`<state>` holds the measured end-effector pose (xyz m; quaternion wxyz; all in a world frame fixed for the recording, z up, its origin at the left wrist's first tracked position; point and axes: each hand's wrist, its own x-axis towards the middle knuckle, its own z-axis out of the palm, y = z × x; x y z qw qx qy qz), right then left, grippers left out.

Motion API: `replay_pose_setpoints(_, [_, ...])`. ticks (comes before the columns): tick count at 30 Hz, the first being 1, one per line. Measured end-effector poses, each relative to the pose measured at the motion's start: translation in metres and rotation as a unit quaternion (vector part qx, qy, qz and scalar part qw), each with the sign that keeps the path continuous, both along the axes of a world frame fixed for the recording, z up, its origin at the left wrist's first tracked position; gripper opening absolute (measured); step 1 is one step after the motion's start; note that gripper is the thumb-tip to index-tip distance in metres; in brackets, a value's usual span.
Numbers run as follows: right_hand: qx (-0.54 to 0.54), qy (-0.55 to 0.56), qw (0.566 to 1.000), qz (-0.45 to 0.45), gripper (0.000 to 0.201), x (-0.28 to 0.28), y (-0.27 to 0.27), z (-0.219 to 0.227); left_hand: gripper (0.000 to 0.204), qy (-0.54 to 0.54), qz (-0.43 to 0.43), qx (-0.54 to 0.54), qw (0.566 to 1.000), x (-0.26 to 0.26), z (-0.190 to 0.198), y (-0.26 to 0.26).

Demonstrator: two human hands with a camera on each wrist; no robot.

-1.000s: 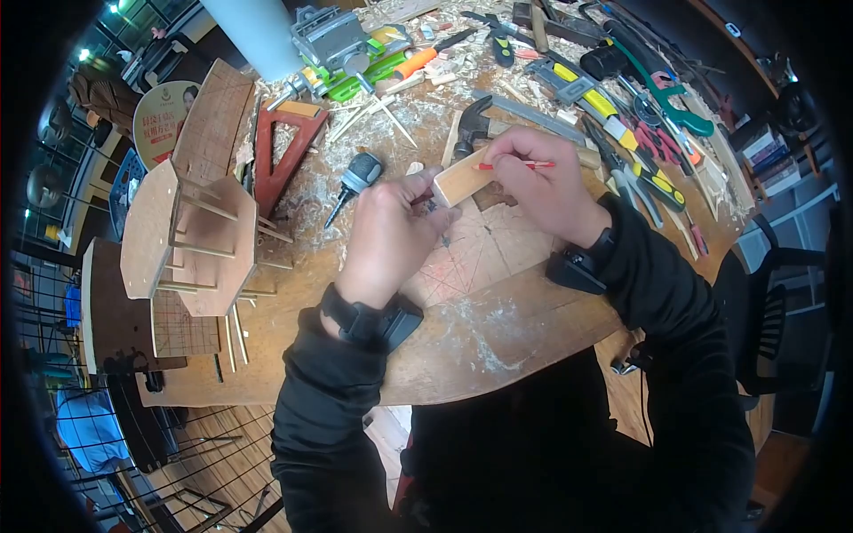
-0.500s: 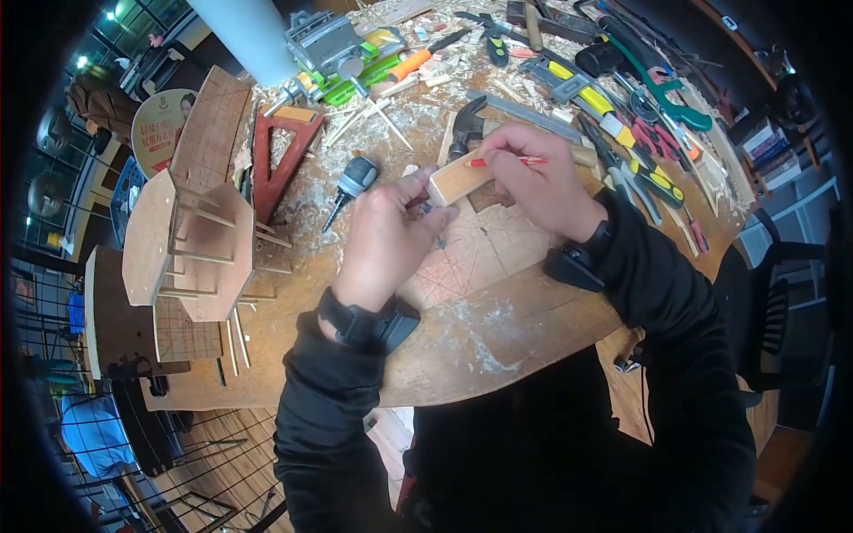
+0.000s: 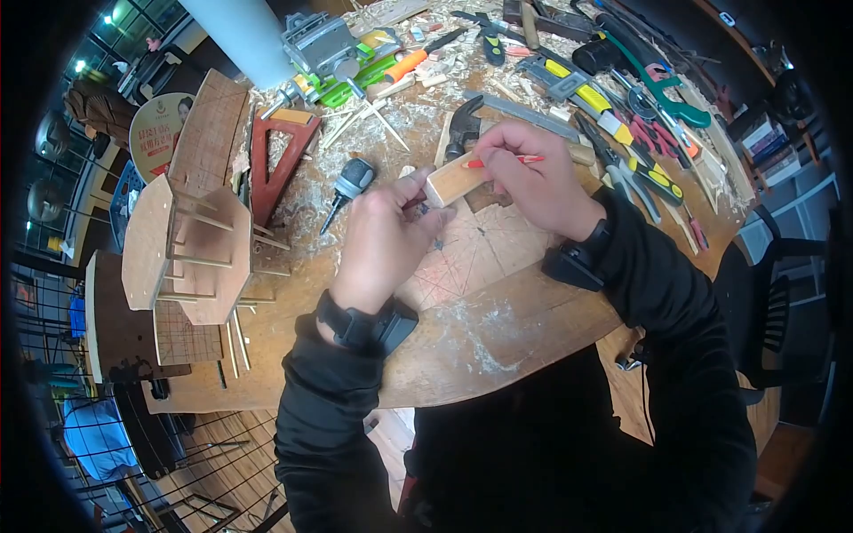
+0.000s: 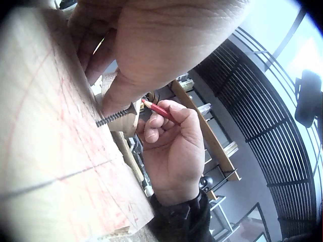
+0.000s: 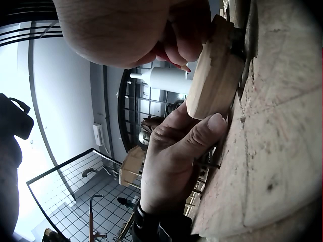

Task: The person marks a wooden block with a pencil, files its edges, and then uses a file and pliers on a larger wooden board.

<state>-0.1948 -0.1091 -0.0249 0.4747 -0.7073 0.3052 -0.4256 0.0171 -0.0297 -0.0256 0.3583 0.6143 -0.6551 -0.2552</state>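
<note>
In the head view, my left hand (image 3: pixel 382 233) holds a small wooden block (image 3: pixel 458 180) by its near end, thumb on one side and fingers on the other. My right hand (image 3: pixel 542 182) pinches a red pencil (image 3: pixel 524 160), its point right at the block's upper face. Beneath both hands lies a board (image 3: pixel 471 258) with red and dark pencil lines. A dark threaded screw (image 4: pixel 115 118) stands out from this board close to the left fingers. The right wrist view shows the left thumb against the block (image 5: pixel 214 83), close over the board.
A hammer (image 3: pixel 464 129) lies just beyond the block. Left of the hands are a screwdriver-like driver (image 3: pixel 354 179), a red triangular square (image 3: pixel 280 164) and a wooden model with dowels (image 3: pixel 218 253). Pliers (image 3: pixel 635 182), a green-handled saw (image 3: pixel 680 115) and wood shavings cover the far side.
The pencil point has shifted slightly left along the block, toward the left hand. Both hands keep their holds, and the head view has drifted a little.
</note>
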Motion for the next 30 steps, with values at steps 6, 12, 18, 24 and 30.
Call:
replay_pose_setpoints(6, [-0.002, -0.001, 1.0, -0.001, 0.015, 0.0, -0.001, -0.001, 0.048, 0.001, 0.002, 0.013, 1.0, 0.0, 0.001, 0.0])
replay_pose_setpoints(12, [-0.001, 0.003, 1.0, -0.005, 0.015, 0.0, -0.001, -0.001, 0.05, 0.026, -0.001, -0.05, 0.998, 0.002, -0.01, -0.002])
replay_pose_setpoints(18, [-0.006, 0.0, 1.0, 0.003, 0.016, 0.0, -0.001, -0.001, 0.051, 0.014, 0.0, 0.016, 1.0, 0.0, -0.001, 0.0])
replay_pose_setpoints(24, [-0.002, 0.002, 1.0, 0.003, 0.016, 0.0, -0.001, -0.001, 0.051, 0.012, 0.001, 0.012, 1.0, 0.0, 0.0, 0.0])
replay_pose_setpoints(30, [-0.004, 0.0, 1.0, 0.003, 0.015, 0.0, -0.001, -0.001, 0.051, 0.001, -0.001, 0.016, 1.0, 0.001, 0.0, 0.0])
